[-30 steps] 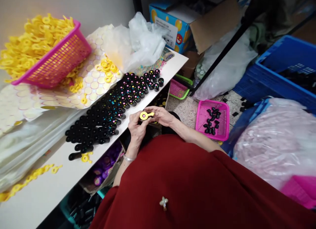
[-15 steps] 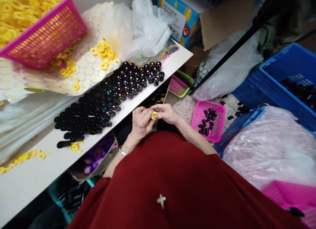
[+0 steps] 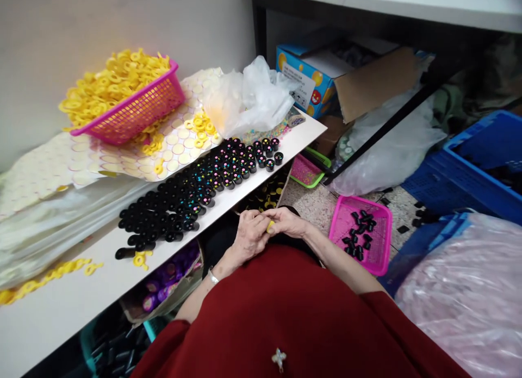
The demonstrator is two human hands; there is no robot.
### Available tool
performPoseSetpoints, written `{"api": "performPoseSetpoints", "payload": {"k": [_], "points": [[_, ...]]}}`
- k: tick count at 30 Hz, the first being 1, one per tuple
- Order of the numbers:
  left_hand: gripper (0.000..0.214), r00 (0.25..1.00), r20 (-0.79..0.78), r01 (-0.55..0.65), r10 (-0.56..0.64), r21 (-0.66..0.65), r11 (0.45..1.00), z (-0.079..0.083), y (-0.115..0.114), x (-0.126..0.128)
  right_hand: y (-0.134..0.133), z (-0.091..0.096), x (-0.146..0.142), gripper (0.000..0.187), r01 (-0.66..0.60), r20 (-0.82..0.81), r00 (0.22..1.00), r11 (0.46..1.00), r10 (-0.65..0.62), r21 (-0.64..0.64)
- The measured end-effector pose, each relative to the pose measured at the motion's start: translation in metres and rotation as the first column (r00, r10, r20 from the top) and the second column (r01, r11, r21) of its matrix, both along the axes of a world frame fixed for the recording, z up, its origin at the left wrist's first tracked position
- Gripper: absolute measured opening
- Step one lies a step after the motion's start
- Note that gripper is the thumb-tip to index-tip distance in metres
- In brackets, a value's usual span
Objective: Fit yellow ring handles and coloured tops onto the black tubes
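Note:
Close in front of my body, my left hand (image 3: 249, 234) and my right hand (image 3: 289, 223) meet with fingers bent together. Between their fingertips shows a small yellow plastic piece (image 3: 270, 226); most of it is covered, and whether anything else is held with it is hidden. To the left of the hands, rows of small black plastic tubes (image 3: 179, 196) stand on the white table (image 3: 73, 318). Many at the right end have tiny coloured beads inside. Beside the nearest tubes lie a few yellow ring pieces with tabs (image 3: 141, 259).
A pink basket (image 3: 134, 114) heaped with yellow rings stands at the back left, with a plastic bag (image 3: 261, 103) beside it. On the floor are a pink tray (image 3: 383, 258) of black parts, a green tray (image 3: 322, 159), blue crates (image 3: 468, 149) and a large filled bag (image 3: 468, 291).
The view has tilted up, so the table and my hands sit lower in the picture. Both hands stay together on the yellow piece, which now shows less between the fingers.

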State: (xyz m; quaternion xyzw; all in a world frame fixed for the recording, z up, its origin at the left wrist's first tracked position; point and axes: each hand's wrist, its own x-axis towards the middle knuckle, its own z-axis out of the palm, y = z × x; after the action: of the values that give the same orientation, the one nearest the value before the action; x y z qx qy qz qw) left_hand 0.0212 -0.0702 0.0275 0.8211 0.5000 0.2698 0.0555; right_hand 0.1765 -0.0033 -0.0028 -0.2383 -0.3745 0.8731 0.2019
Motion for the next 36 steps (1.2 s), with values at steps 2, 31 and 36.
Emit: {"api": "performPoseSetpoints", "payload": {"k": [2, 31, 36], "points": [[0.009, 1.000, -0.006, 0.012, -0.011, 0.009, 1.000, -0.001, -0.001, -0.001, -0.002, 0.002, -0.003, 0.046, -0.016, -0.004, 1.000, 0.999, 0.015, -0.038], [0.035, 0.912, 0.225, -0.381, 0.344, 0.151, 0.912, -0.019, 0.006, -0.061, 0.018, -0.022, -0.055, 0.043, -0.114, 0.444, 0.838, 0.692, -0.319, 0.713], [0.034, 0.564, 0.011, -0.820, 0.826, 0.129, 0.558, -0.011, 0.011, -0.090, 0.038, -0.031, -0.056, 0.040, -0.478, 0.654, 0.629, 0.454, -0.420, 0.752]]}}
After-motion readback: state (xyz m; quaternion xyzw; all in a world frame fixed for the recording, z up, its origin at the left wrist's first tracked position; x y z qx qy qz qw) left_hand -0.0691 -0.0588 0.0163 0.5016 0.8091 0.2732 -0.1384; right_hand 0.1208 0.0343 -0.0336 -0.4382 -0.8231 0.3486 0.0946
